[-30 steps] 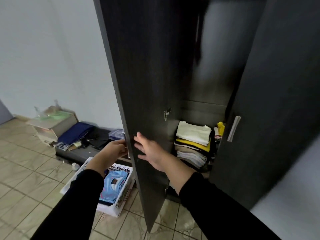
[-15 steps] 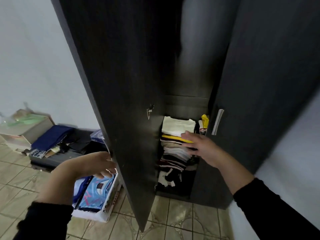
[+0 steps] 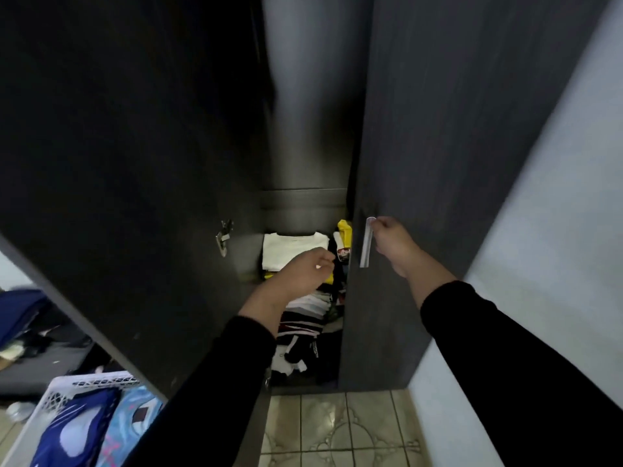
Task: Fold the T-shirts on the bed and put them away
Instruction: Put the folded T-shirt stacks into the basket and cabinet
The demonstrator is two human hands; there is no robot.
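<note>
One stack of folded T-shirts (image 3: 305,298), white on top, centre frame inside dark wardrobe | my left hand (image 3: 303,274) loosely curled over it, grasping nothing I can see | my right hand (image 3: 391,244) grips one silver door handle (image 3: 366,242)

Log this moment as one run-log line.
right hand: grips door handle | left hand: over folded stack, holding nothing visible | left door: open
</note>
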